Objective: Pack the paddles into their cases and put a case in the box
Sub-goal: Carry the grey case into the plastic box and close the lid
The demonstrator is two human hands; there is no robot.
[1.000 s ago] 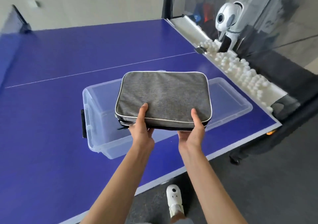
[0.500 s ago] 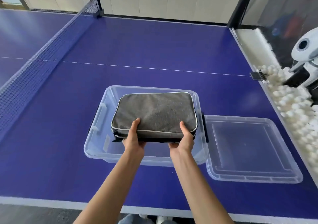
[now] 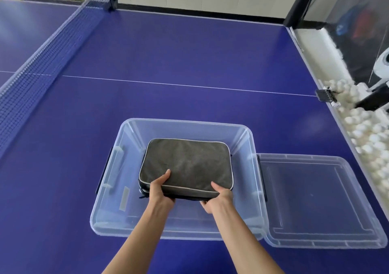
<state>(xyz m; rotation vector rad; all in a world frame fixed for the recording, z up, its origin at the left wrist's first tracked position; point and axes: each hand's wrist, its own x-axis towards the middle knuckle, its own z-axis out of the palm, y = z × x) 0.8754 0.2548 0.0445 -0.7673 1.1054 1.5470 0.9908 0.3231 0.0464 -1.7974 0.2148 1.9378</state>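
- We have the grey case inside the clear box, our left hand and right hand each pinching its near edge, fingers curled under, thumbs on top
- We cannot tell whether it rests on the floor of the box
- Letting go too soon could leave it tilted
- Our wrists could catch the near rim and nudge the box toward the lid on the table

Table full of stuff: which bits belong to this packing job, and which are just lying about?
In the job: grey case, clear box, left hand, right hand.
Lying about: box lid, net, white balls.
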